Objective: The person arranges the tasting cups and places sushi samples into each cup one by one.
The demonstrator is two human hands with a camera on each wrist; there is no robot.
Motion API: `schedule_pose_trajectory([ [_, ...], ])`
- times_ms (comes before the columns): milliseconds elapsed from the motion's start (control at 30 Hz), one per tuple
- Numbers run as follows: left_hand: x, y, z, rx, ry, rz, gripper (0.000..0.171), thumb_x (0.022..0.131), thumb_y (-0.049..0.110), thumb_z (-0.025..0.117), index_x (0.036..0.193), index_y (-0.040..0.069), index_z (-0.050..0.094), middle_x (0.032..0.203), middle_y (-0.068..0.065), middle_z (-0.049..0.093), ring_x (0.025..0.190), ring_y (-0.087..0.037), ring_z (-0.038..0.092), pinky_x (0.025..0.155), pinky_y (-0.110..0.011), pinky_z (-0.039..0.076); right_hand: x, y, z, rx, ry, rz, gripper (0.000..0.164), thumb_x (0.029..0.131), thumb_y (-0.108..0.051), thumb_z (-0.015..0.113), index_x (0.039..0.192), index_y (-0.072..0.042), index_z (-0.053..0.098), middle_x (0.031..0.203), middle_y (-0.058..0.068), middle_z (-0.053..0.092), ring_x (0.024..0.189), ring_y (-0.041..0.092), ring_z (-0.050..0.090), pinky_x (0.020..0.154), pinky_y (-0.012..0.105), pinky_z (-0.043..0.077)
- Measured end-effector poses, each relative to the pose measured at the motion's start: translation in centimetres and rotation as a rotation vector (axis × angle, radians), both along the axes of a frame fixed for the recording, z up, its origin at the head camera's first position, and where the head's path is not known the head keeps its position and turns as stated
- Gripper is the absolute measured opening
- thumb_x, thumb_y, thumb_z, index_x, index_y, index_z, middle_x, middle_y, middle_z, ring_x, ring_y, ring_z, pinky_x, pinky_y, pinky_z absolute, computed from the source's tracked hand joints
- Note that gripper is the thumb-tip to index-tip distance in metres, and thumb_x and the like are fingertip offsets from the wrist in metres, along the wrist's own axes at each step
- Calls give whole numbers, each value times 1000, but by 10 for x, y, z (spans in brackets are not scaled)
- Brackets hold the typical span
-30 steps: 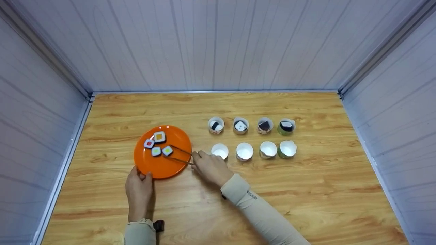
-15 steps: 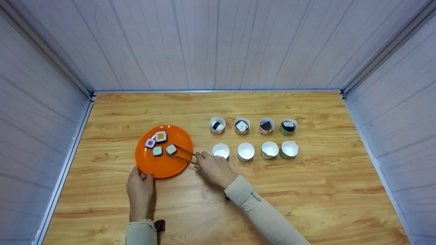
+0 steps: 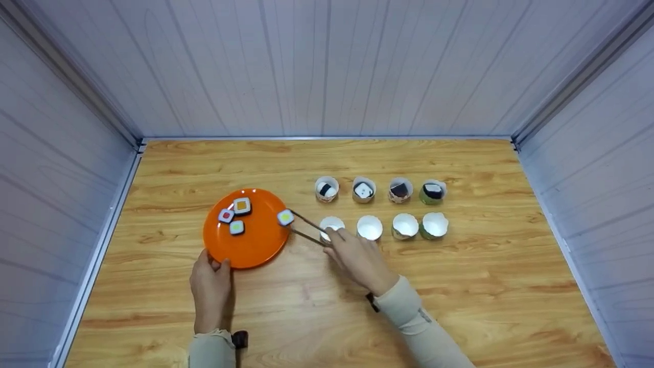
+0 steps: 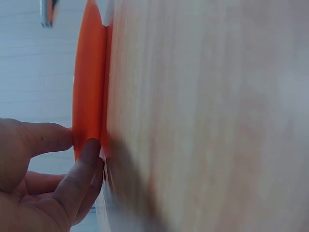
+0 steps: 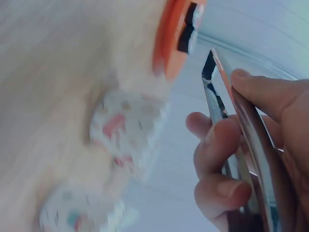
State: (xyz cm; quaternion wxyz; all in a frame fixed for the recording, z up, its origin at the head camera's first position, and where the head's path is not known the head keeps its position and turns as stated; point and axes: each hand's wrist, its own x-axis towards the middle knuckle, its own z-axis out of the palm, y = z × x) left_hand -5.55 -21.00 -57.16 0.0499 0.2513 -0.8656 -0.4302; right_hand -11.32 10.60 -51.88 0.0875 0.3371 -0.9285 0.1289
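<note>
My right hand (image 3: 360, 260) grips a pair of metal tongs (image 3: 309, 222). Between their tips is a square sushi roll piece (image 3: 285, 217), white with a yellow-green centre and dark sides, over the right rim of the orange plate (image 3: 250, 253). In the right wrist view, the thumb presses one arm of the tongs (image 5: 248, 116) while curled fingers lie along the other. My left hand (image 3: 210, 286) pinches the plate's near-left rim; the left wrist view shows thumb above and fingers below the plate (image 4: 89, 82). An orange-centred piece (image 3: 241, 205), a red-centred piece (image 3: 226, 215) and a green-centred piece (image 3: 236, 227) lie on it.
Paper cups stand in two rows to the plate's right. Those in the back row, such as the leftmost cup (image 3: 326, 189), contain black-and-white pieces. The front row, including a white cup (image 3: 369, 227), shows bare insides; my right hand overlaps its left end. Panelled walls (image 3: 327, 71) enclose the wooden table (image 3: 306, 317).
The tongs have closed on the yellow-green-centred sushi piece and carried it rightward from the plate's middle to its right rim. My left hand has stayed on the plate.
</note>
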Motion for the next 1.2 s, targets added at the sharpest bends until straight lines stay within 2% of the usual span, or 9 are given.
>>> schedule_pose_trajectory([
  [167, 0, 0, 0, -11, -4, -1, 26, 98, 8, 58, 122, -2, 54, 88, -14, 50, 82, -30, 48, 70, -40, 37, 14, 37, 11, -67, 60, -15, 42, 96, -27, 69, 130, -3, 60, 95, 6, 66, 58, 21, 60, 46, 32, 46],
  [433, -3, -1, 3, 32, -77, 23, 38, 101, 10, 55, 136, -2, 49, 98, -16, 50, 91, -30, 48, 75, -41, 39, 27, 74, 14, -38, 53, -99, 42, 96, -26, 70, 128, -2, 62, 88, 7, 63, 51, 22, 55, 42, 37, 43],
  [667, -2, 0, 2, 37, -64, 14, 35, 101, 10, 56, 133, -2, 51, 96, -15, 50, 88, -30, 48, 73, -41, 38, 28, 79, 3, 31, -6, -123, 37, 97, -30, 67, 125, -7, 61, 84, 5, 60, 51, 21, 53, 42, 35, 38],
  [867, -3, 1, 2, 26, -37, 4, 31, 99, 8, 57, 127, -3, 52, 93, -16, 49, 87, -31, 47, 72, -41, 37, 26, 79, -3, 10, -39, -138, 36, 98, -29, 67, 126, -7, 60, 87, 6, 61, 53, 23, 54, 43, 38, 40],
  [1200, -1, 0, 0, -6, 7, -7, 20, 98, 7, 59, 116, -3, 56, 85, -13, 50, 78, -29, 48, 67, -40, 37, 28, 77, -3, -6, -18, -130, 36, 97, -29, 67, 126, -8, 61, 90, 6, 63, 55, 25, 57, 43, 40, 42],
])
